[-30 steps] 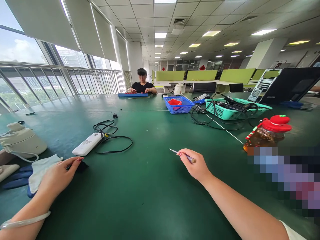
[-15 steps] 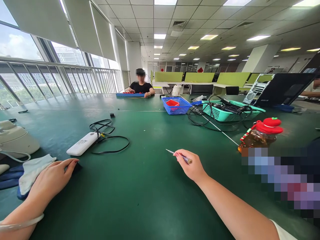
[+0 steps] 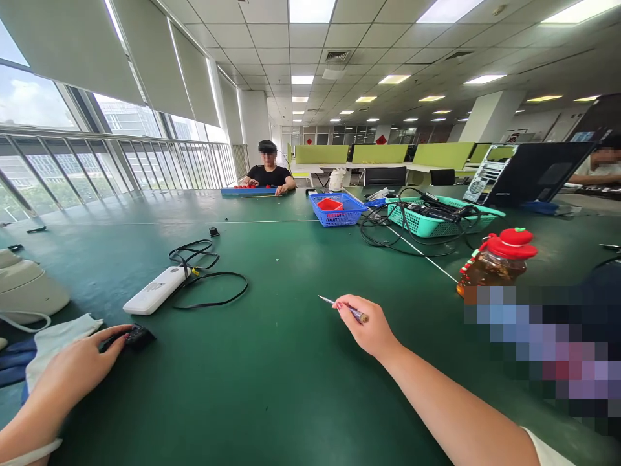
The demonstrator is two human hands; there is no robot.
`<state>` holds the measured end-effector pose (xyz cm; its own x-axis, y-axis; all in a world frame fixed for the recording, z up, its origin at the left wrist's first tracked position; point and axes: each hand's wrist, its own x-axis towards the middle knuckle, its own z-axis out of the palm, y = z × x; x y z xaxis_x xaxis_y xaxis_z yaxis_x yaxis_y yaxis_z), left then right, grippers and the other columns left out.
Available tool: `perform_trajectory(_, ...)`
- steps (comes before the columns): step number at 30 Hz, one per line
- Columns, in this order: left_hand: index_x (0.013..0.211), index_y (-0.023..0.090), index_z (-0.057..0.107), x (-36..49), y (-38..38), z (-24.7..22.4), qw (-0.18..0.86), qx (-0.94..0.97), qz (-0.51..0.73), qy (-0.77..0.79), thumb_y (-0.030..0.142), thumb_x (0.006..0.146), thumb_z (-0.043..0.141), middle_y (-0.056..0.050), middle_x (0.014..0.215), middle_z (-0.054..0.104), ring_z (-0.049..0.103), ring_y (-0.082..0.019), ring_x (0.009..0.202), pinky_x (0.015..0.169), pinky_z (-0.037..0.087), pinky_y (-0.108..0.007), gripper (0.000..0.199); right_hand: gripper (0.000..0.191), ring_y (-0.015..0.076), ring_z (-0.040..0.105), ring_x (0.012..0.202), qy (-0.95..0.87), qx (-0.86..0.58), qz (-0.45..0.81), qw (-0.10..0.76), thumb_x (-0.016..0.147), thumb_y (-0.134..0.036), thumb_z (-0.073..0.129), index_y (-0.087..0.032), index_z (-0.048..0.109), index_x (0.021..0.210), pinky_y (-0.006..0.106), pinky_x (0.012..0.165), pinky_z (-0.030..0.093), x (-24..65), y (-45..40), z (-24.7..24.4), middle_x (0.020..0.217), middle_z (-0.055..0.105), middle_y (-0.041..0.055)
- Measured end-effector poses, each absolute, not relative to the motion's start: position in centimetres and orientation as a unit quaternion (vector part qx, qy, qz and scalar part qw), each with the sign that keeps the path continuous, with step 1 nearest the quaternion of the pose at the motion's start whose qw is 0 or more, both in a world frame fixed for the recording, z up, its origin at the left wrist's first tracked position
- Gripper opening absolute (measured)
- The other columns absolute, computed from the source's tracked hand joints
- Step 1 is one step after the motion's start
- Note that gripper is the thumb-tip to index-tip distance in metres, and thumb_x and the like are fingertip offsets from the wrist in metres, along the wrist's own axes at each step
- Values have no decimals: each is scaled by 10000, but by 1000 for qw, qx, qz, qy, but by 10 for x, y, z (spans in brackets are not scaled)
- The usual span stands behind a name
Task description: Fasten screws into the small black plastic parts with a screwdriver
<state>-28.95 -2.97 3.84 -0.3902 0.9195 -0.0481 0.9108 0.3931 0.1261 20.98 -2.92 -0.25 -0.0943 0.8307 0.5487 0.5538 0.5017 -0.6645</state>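
Note:
My right hand [image 3: 366, 323] is closed round a thin pointed tool [image 3: 356, 313], its silver tip aimed left just above or at the green tabletop [image 3: 233, 375]. At the left, my left hand [image 3: 80, 362] has its thumb and fingers on a small black object [image 3: 138, 337], too dark to make out. A white-and-blue glove [image 3: 55, 343] lies partly under and behind that hand. Beyond the black object rests a white power strip [image 3: 155, 291] with a black cord [image 3: 230, 302] looped beside it.
A blue basket [image 3: 342, 215] holds a red container. Behind my right hand, cables spill from a teal basket [image 3: 427, 226]. A red-lidded jar [image 3: 495, 265] stands at the right. Across the table sits a person [image 3: 268, 175] behind a blue tray [image 3: 247, 191]. A beige device [image 3: 29, 291] is at the left.
My left hand has shifted left and down, and more of the black object shows beside its fingers. The view has moved slightly. My right hand still holds the tool in nearly the same pose.

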Motion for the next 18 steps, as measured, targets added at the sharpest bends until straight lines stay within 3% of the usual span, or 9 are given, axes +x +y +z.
perform_trajectory(6, 1307, 237, 608, -281, -33, 42, 56, 546, 35, 835, 480, 816, 386, -54, 744, 727, 669, -265, 715, 607, 464, -286, 591, 256, 139, 597, 627, -725, -479, 144, 473, 935, -327, 463, -218, 663, 818, 236, 595, 460, 210, -30, -4, 731, 677, 11)
perform_trajectory(14, 1328, 235, 567, -280, -38, 43, -41, 541, 101, 834, 534, 843, 373, -109, 1056, 717, 650, -300, 864, 632, 477, -315, 602, 258, 138, 595, 622, -724, -479, 148, 474, 933, -337, 467, -214, 662, 818, 237, 588, 455, 210, -29, -3, 713, 670, 12)
perform_trajectory(18, 1288, 283, 599, -271, -42, 43, -72, 596, 138, 788, 569, 830, 387, -69, 1086, 701, 642, -288, 921, 710, 510, -339, 580, 257, 138, 596, 627, -723, -479, 153, 473, 932, -336, 470, -214, 664, 815, 236, 594, 460, 210, -29, -3, 732, 682, 15)
